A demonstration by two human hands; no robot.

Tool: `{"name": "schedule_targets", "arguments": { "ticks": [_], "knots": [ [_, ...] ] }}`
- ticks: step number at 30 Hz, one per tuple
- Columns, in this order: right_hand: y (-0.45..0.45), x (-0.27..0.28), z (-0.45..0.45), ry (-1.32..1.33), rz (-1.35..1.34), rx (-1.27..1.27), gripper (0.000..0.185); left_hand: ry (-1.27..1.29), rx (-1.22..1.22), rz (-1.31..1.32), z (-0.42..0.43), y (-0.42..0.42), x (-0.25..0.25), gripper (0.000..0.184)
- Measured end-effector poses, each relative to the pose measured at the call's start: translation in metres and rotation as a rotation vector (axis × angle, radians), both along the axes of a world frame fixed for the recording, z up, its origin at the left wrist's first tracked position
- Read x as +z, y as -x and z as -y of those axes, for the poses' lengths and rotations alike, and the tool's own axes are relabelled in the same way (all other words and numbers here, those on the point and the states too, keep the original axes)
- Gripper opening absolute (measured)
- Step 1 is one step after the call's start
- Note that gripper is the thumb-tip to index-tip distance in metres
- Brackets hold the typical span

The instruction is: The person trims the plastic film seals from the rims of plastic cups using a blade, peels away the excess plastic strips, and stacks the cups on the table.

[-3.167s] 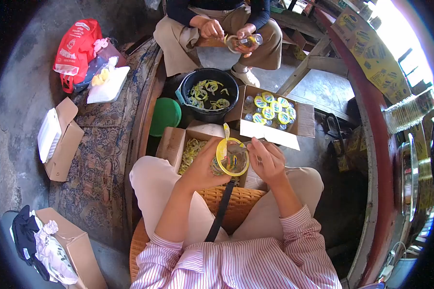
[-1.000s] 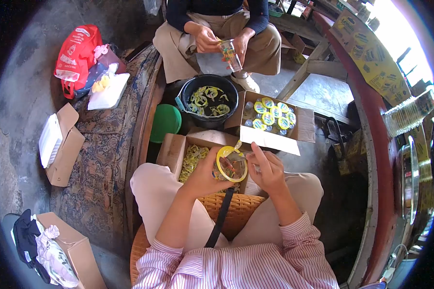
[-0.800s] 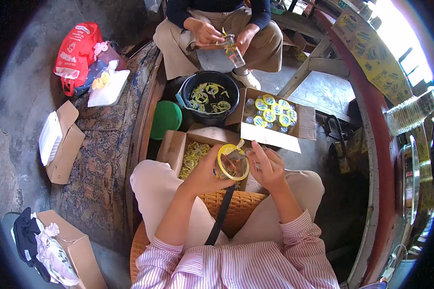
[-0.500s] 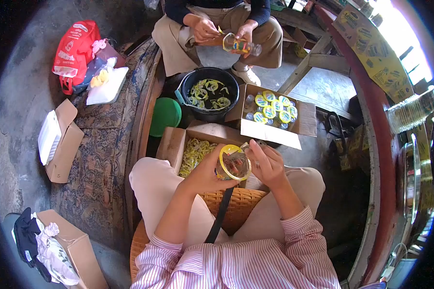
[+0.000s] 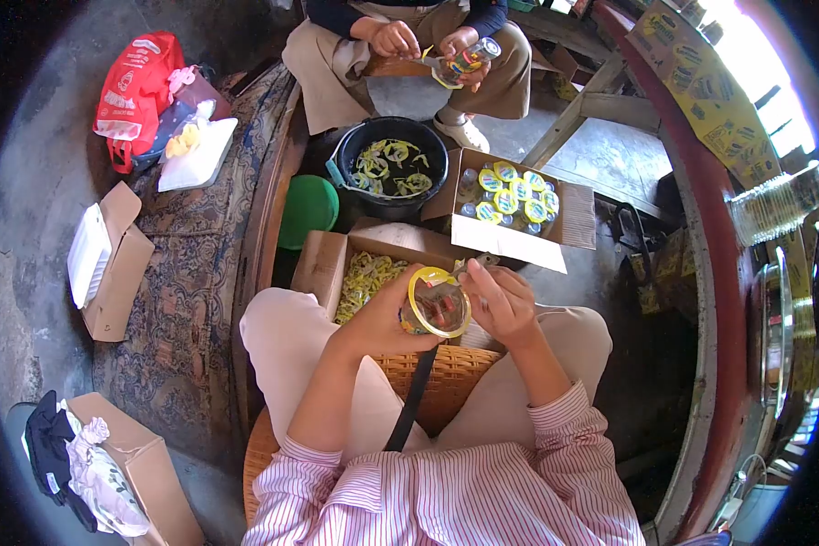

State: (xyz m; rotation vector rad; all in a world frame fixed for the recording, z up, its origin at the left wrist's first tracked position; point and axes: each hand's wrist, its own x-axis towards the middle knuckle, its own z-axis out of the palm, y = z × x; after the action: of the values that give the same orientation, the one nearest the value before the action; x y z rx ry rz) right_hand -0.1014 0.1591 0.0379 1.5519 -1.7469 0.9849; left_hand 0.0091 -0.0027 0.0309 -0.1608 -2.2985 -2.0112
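My left hand (image 5: 384, 314) is wrapped around a clear plastic cup (image 5: 443, 311), tilted so that its yellow rim faces up towards me. Red print shows through the cup wall. At the rim's upper right, my right hand (image 5: 504, 305) pinches a small grey tool (image 5: 485, 260) that looks like a blade; the fingers hide most of it. Beneath the cup, a cardboard box (image 5: 318, 270) holds a heap of yellow rim strips (image 5: 366, 282). Between my knees is a woven basket (image 5: 450, 387), with a black strap (image 5: 416, 396) across it.
Opposite sits a co-worker, whose hands hold another clear cup (image 5: 469, 62). A black bucket (image 5: 391, 209) contains yellow rings. Beside it, a carton (image 5: 578, 214) holds several yellow-lidded cups (image 5: 516, 189). A green lid (image 5: 309, 211) lies left, and a wooden frame (image 5: 701, 382) borders the right.
The cup in my left hand has turned slightly and shifted a little left, while my right hand stays at its rim. The co-worker's cup has swung bottom-up.
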Motion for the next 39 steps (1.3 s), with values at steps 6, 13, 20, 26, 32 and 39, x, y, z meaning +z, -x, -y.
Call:
{"name": "schedule_targets", "arguments": {
  "ticks": [6,13,20,26,32,39],
  "knots": [
    [-0.001,0.001,0.000,0.013,-0.023,0.052,0.046,-0.032,-0.142,0.100,0.004,0.000,-0.004,0.075],
    [-0.005,-0.005,-0.003,-0.021,-0.002,0.114,0.044,-0.252,-0.239,0.232,0.002,-0.008,0.002,0.066],
    [-0.006,-0.002,-0.002,-0.002,-0.020,0.119,0.046,-0.436,-0.395,0.375,0.004,-0.005,0.003,0.063],
    [-0.008,0.003,-0.004,0.005,-0.019,0.132,0.042,-0.721,-0.683,0.363,0.002,0.004,-0.024,0.057],
    [-0.007,0.005,-0.006,-0.021,0.012,0.136,0.041,-0.913,-0.718,0.446,-0.003,0.006,-0.029,0.063],
    [-0.007,0.000,-0.003,0.034,0.015,0.166,0.041,-1.191,-0.745,0.460,-0.014,-0.002,-0.044,0.064]
  ]
}}
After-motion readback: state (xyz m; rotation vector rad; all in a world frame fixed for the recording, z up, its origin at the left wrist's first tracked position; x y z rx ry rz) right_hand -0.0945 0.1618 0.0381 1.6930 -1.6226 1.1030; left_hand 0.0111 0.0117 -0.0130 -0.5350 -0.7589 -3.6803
